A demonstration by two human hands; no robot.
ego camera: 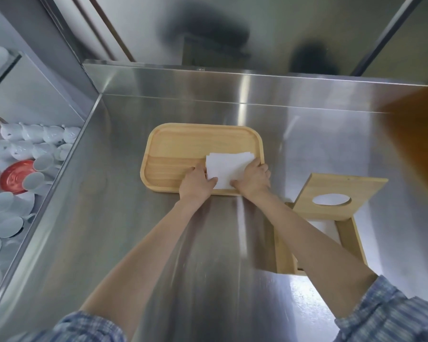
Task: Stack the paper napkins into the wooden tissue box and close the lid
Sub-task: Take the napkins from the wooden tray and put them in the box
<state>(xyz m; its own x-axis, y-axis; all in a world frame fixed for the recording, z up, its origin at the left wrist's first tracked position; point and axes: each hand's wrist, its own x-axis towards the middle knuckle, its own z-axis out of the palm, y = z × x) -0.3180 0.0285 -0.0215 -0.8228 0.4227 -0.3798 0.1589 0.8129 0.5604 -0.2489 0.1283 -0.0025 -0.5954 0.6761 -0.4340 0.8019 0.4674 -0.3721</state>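
The brushed stainless-steel counter [134,218] fills most of the frame, with a raised steel backsplash along the upper edge and a folded rim down the left side. Wide bare metal lies open at lower centre and left of centre.

In the left of the frame, below counter level, a bin of white ceramic cups and teapots [15,169] sits with one red round plate [15,176] among them.

At frame centre lies a pale rectangular wooden tray with rounded corners and a low lip [183,149], flat on the counter; its left half is bare.

At right of centre, near the tray but apart from it, stands the light wooden tissue box [349,238], open, with white paper visible inside. Its flat wooden lid with an oval cut-out [336,188] stands tilted up at the far side.

The stack of white square paper napkins [229,166] rests on the tray's lower right part. The left hand [195,183] and right hand [253,178] grip its left and right edges, fingers curled around them, thumbs on top.
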